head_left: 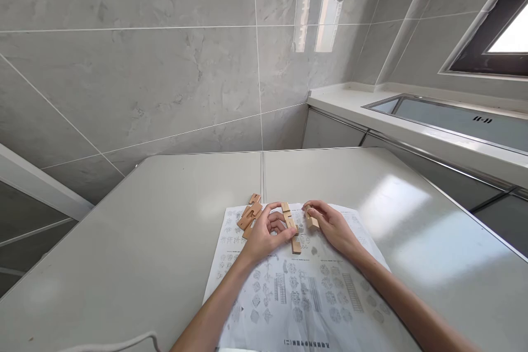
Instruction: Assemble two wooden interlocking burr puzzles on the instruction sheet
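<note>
On the printed sheet [305,297], the left hand [266,231] pinches a long notched wooden bar [291,228] lying at its three o'clock, while the right hand [332,226] seems clamped on a small wooden block [312,221] at its nine o'clock, with loose wooden pieces [249,213] at the left hand's eleven o'clock.

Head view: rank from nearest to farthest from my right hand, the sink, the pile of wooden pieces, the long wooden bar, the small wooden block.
1. small wooden block, at the fingertips of the right hand.
2. long wooden bar, just left, in the left hand.
3. pile of wooden pieces, past the left hand.
4. sink, far right, behind.
</note>
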Demonstrator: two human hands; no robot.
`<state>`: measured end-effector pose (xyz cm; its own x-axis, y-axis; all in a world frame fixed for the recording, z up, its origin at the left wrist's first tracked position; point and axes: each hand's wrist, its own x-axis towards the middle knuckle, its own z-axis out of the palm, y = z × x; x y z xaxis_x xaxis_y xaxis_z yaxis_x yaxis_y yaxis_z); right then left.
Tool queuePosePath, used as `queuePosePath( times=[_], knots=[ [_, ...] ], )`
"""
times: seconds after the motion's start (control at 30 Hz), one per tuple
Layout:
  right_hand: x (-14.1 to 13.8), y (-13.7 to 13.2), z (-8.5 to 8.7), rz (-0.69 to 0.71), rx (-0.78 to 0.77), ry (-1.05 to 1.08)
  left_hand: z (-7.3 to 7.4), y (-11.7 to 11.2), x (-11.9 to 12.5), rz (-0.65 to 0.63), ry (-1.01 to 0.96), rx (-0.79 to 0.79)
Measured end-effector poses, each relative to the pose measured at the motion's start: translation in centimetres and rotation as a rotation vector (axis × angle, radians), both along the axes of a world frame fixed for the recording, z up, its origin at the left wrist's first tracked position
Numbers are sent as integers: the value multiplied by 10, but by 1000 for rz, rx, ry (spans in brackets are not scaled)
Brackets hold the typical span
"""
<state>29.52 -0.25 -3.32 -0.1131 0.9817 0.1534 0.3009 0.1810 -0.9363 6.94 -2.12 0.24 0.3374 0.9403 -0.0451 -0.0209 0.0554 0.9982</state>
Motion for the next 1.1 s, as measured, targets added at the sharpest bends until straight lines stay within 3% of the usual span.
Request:
queuePosePath(
  times=[0.33,0.63,1.1],
  knots=[
    [-3,-5,6,3,-142,125,-7,0,0,-10,56,45],
    [-7,-11,10,-56,-136,48,-7,0,1,-10,70,41],
    [-5,-5,16,139,-386,564,-7,-1,2,-1,82,36]
  ],
)
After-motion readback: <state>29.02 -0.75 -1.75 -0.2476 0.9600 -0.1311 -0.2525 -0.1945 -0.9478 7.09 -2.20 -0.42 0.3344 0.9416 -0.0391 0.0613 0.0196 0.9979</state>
